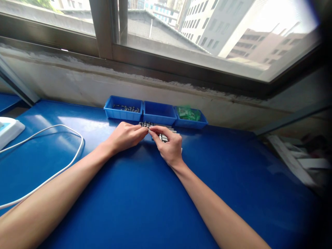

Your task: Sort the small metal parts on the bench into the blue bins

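Observation:
My left hand (127,135) and my right hand (168,143) meet at the middle of the blue table, their fingertips almost touching. Thumb and forefinger of the right hand pinch a small metal part (149,128). The left hand's fingers are closed at the same spot, and what they grip is hidden. Just behind the fingertips sits a cluster of small dark and silvery metal pieces (145,123). Pale and black strip-like parts (164,138) show past the right hand, partly covered by it. Their exact kind is too small to tell.
Three blue bins stand against the wall: the left bin (121,114) holds small metal fasteners, then a middle bin (160,119), then a right bin (192,123) with a green plastic bag (188,112). A white cable (82,140) curves across the table (135,207) from a white device (10,131).

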{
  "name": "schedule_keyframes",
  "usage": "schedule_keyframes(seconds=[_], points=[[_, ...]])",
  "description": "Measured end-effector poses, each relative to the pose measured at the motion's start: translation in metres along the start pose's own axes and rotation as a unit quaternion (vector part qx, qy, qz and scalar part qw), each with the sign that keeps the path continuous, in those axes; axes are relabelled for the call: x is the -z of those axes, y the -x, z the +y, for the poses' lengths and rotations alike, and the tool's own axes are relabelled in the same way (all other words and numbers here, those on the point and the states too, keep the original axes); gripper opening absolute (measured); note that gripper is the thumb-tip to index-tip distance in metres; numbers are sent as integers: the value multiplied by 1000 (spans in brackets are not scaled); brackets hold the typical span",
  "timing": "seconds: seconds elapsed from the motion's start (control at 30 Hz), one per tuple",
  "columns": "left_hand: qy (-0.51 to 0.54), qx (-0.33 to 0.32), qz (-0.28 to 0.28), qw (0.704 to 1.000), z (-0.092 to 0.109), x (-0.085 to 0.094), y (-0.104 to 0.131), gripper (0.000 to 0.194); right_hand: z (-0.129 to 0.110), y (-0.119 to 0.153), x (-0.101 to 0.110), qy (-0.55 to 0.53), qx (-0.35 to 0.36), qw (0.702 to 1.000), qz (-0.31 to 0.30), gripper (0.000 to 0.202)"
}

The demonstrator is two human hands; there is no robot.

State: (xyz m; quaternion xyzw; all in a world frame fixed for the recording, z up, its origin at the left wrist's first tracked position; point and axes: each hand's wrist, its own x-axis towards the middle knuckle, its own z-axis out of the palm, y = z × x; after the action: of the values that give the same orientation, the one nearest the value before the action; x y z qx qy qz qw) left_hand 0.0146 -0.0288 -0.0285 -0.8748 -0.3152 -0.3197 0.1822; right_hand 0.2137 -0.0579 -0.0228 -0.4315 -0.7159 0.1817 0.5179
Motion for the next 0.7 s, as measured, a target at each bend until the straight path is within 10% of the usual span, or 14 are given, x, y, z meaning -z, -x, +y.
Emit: schedule_keyframes(seconds=[0.57,0.7], points=[[-10,-6,22,1000,4,2,-3,18,-5,-1,1,15,53,996,-72,33],[49,130,51,989,-1,2,-3,26,-4,-2,1,92,81,990,-70,31]])
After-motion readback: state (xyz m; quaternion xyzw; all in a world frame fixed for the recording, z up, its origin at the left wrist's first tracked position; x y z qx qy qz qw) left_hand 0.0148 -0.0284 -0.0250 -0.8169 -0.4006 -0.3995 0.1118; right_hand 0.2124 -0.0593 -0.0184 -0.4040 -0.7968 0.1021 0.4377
